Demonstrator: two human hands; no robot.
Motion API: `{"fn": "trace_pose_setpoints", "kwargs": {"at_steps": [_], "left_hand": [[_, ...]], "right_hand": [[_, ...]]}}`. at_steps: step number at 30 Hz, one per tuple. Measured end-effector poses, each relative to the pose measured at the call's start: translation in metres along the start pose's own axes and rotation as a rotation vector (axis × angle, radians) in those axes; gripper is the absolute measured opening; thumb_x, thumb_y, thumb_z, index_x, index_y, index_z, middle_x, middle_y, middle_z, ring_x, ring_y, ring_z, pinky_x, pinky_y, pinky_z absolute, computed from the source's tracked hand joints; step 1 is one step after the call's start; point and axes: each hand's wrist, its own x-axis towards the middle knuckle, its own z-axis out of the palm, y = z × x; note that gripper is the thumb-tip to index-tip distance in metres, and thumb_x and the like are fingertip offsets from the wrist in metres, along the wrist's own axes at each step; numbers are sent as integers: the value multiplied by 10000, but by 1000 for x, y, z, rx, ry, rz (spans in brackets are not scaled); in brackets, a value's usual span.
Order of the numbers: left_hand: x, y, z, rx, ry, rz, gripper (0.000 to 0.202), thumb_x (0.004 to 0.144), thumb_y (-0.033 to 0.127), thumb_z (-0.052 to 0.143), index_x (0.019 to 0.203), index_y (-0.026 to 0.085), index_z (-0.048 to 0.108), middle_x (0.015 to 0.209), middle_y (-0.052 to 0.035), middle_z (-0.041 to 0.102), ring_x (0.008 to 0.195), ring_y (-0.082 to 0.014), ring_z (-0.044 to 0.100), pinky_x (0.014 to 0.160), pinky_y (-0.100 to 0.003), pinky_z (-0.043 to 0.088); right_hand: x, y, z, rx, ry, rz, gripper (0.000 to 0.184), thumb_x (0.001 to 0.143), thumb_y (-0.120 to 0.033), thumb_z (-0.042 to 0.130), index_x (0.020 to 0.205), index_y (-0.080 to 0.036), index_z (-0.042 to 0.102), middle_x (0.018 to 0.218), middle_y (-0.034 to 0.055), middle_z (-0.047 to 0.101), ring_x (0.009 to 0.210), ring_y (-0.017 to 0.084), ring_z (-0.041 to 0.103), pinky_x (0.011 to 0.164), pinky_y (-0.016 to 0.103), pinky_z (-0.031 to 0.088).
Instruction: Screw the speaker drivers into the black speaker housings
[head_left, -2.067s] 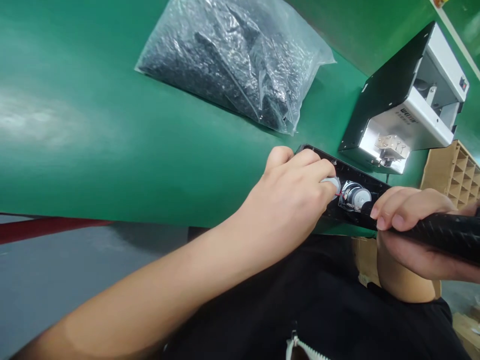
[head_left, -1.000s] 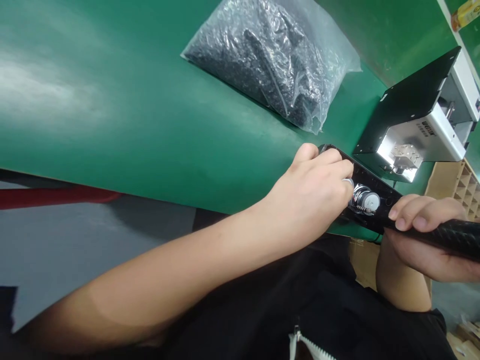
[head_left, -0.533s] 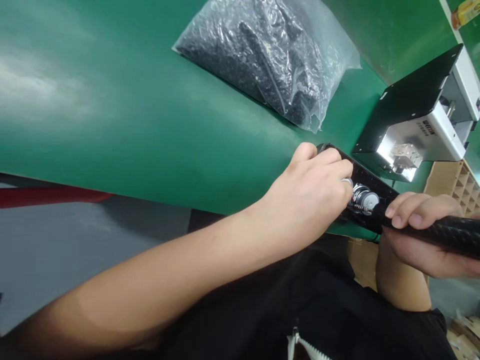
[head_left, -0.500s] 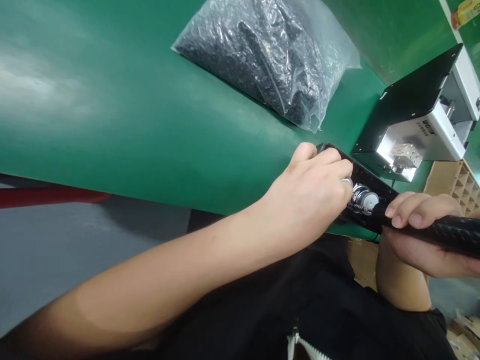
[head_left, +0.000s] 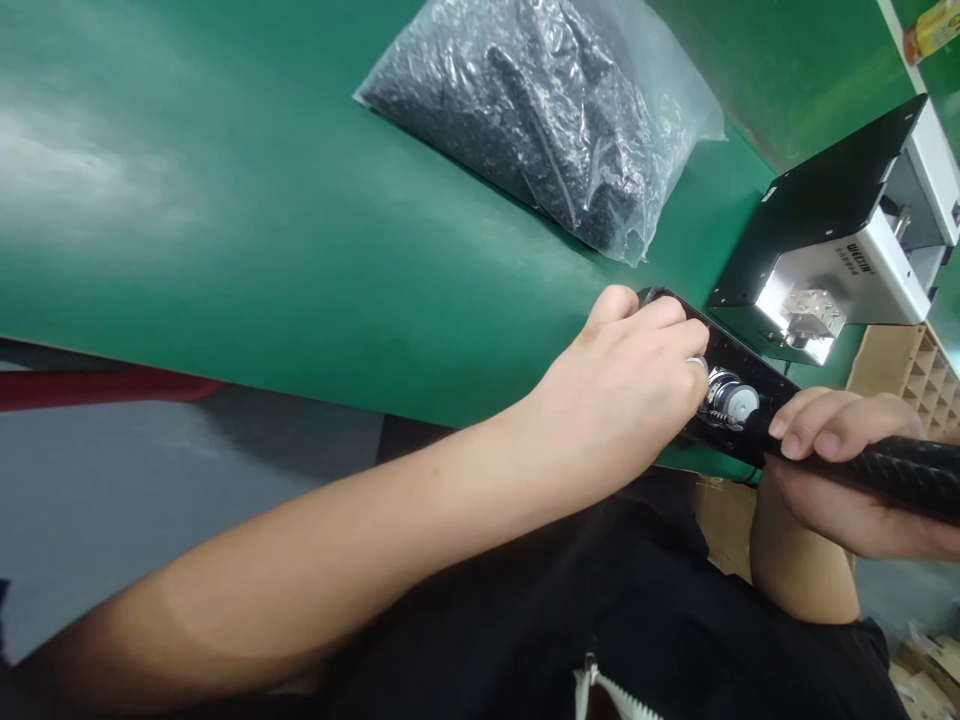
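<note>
My left hand [head_left: 626,390] bends over the far end of a long black housing [head_left: 739,360], its fingers curled into the open side. What those fingertips pinch is hidden behind the hand; a small silvery band shows beside them. Inside the housing, just right of these fingers, sits a round silver motor [head_left: 739,402] with a coil-like wire next to it. My right hand [head_left: 855,465] is wrapped round the black patterned handle [head_left: 911,475] at the housing's near end, fingers over the top and palm beneath.
On the green table [head_left: 300,250] lies a clear plastic bag [head_left: 540,130] full of small dark pieces. A black and silver machine [head_left: 832,220] stands beyond the housing. Behind my right hand is a cardboard divider box [head_left: 926,375]. A yellow bottle [head_left: 934,30] lies at the upper right.
The view has shifted very slightly. Both hands keep their places on the black housing and its handle, with no clear movement of the parts.
</note>
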Motion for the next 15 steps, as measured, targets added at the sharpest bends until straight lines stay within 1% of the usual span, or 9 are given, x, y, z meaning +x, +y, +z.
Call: {"fn": "trace_pose_setpoints", "kwargs": {"at_steps": [2, 3, 5, 7, 8, 10, 12, 13, 15], "left_hand": [[0, 0, 1, -1, -11, 1, 328, 1180, 146, 554, 899, 206, 713, 1076, -52, 770, 1065, -265, 593, 892, -466, 336], [0, 0, 1, -1, -20, -2, 319, 1179, 146, 555, 903, 205, 703, 1081, -53, 766, 1074, -266, 589, 901, -464, 342], [1, 1, 1, 0, -35, -7, 310, 1177, 148, 555, 904, 206, 688, 1084, -51, 760, 1083, -267, 584, 916, -464, 352], [1, 2, 0, 4, -48, -17, 321, 1179, 160, 548, 898, 214, 692, 1086, -40, 762, 1087, -262, 584, 921, -464, 361], [1, 2, -1, 5, -55, -27, 331, 1182, 167, 540, 898, 219, 702, 1091, -35, 768, 1092, -257, 587, 922, -462, 364], [1, 1, -2, 5, -76, -45, 349, 1187, 169, 528, 905, 224, 725, 1113, -29, 789, 1105, -253, 600, 923, -464, 369], [1, 0, -3, 2, -80, -38, 354, 1189, 172, 531, 908, 218, 740, 1144, -40, 812, 1117, -262, 619, 912, -475, 371], [1, -1, -2, -1, -74, -27, 348, 1191, 180, 537, 915, 213, 748, 1164, -50, 822, 1119, -269, 630, 905, -480, 372], [1, -2, -1, -11, -30, 8, 326, 1195, 202, 552, 950, 209, 767, 1177, -60, 833, 1099, -270, 649, 886, -480, 373]], "right_hand": [[-1, -1, 1, -9, -14, 0, 928, 1124, -864, 207, 1532, -240, 759, 749, 10, 711, 493, 153, 617, 483, 305, 592], [-1, -4, 1, -15, -15, -6, 919, 1128, -857, 210, 1500, -229, 768, 742, 11, 707, 501, 159, 627, 489, 310, 598], [0, -12, -1, -47, -63, 33, 761, 1168, -759, 284, 1378, -245, 804, 751, 10, 714, 533, 170, 654, 531, 329, 631], [3, -24, -4, -117, -172, 147, 533, 1204, -547, 362, 1216, -293, 830, 797, 11, 745, 607, 181, 710, 635, 370, 689], [5, -30, -6, -146, -219, 197, 468, 1199, -467, 389, 1147, -313, 828, 815, 9, 757, 637, 188, 730, 676, 388, 703], [8, -37, -10, -173, -262, 244, 365, 1168, -423, 469, 1080, -334, 812, 835, 4, 769, 655, 205, 743, 696, 418, 709], [7, -37, -10, -168, -252, 204, 177, 1090, -434, 650, 1148, -365, 802, 830, -11, 774, 624, 221, 735, 658, 433, 700], [4, -34, -8, -174, -268, 195, 185, 1044, -385, 725, 1214, -384, 797, 839, -18, 786, 631, 232, 749, 664, 445, 706], [-6, -22, -2, -179, -241, 130, 384, 1016, -263, 734, 1369, -411, 764, 846, -22, 804, 642, 233, 771, 676, 445, 712]]}}
